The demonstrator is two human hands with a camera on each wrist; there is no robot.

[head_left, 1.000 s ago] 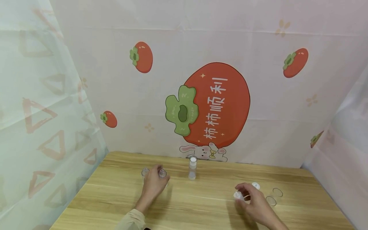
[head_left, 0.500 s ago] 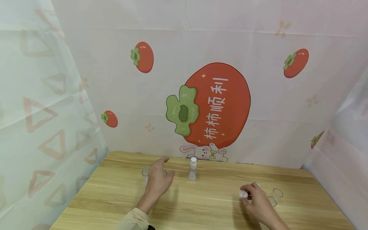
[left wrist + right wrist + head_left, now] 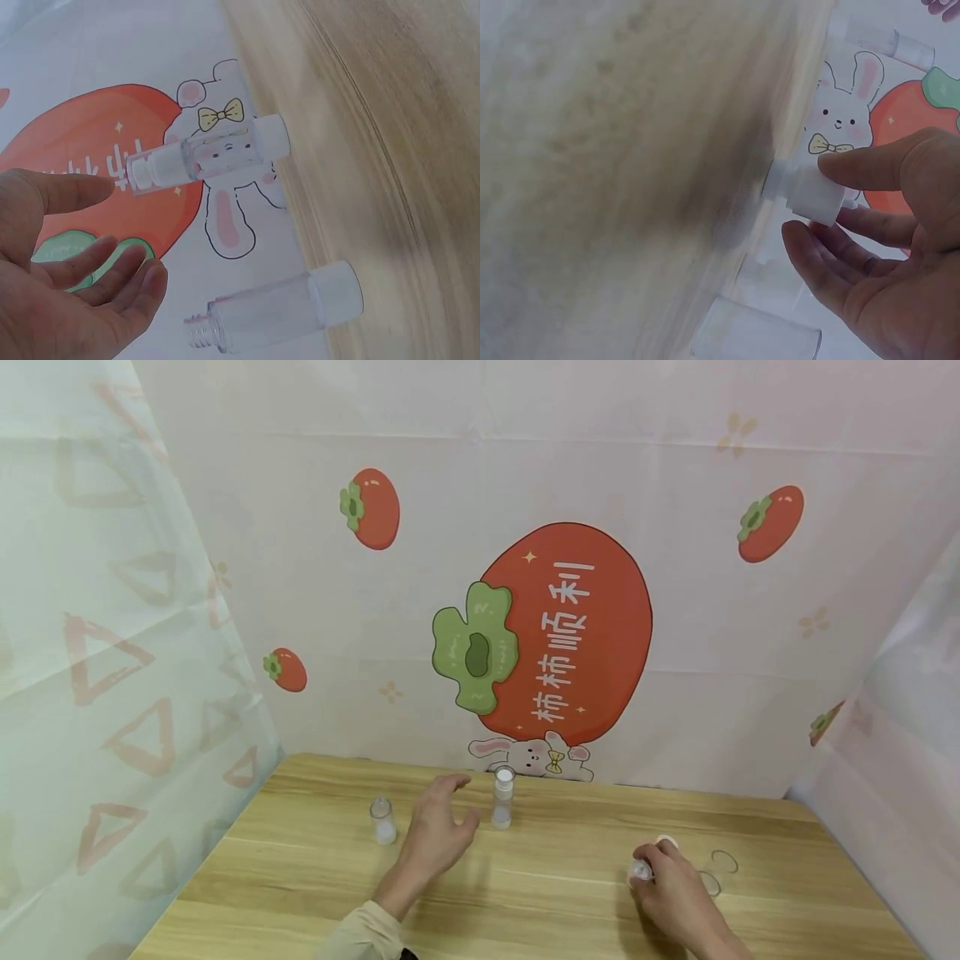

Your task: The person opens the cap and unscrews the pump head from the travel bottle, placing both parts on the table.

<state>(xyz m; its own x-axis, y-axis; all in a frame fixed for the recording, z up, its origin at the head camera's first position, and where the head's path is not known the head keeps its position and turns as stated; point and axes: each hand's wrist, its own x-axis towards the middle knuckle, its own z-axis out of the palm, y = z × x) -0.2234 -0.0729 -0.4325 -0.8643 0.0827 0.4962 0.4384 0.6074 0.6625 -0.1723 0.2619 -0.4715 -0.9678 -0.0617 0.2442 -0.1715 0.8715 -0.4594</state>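
Note:
In the head view my left hand (image 3: pixel 437 833) has its fingers spread, between an uncapped clear bottle (image 3: pixel 383 822) with a white base and an upright bottle (image 3: pixel 502 800) with a white top. The left wrist view shows the white-topped bottle (image 3: pixel 206 157) beyond the fingertips and a threaded, uncapped bottle (image 3: pixel 274 307) below. At the right, my right hand (image 3: pixel 678 893) pinches a small white pump top (image 3: pixel 815 195) between thumb and fingers, close over the table. Behind that hand, another white piece (image 3: pixel 666 841) is partly hidden.
Two clear round-rimmed covers (image 3: pixel 724 862) stand on the wooden table (image 3: pixel 540 893) right of my right hand. One clear cover (image 3: pixel 754 330) shows large in the right wrist view. A printed cloth (image 3: pixel 675 710) hangs behind the table's back edge.
My left hand has moved right, away from the uncapped bottles toward the white-topped one, its fingers spreading. The pump top in my right hand has tilted and shifted slightly right.

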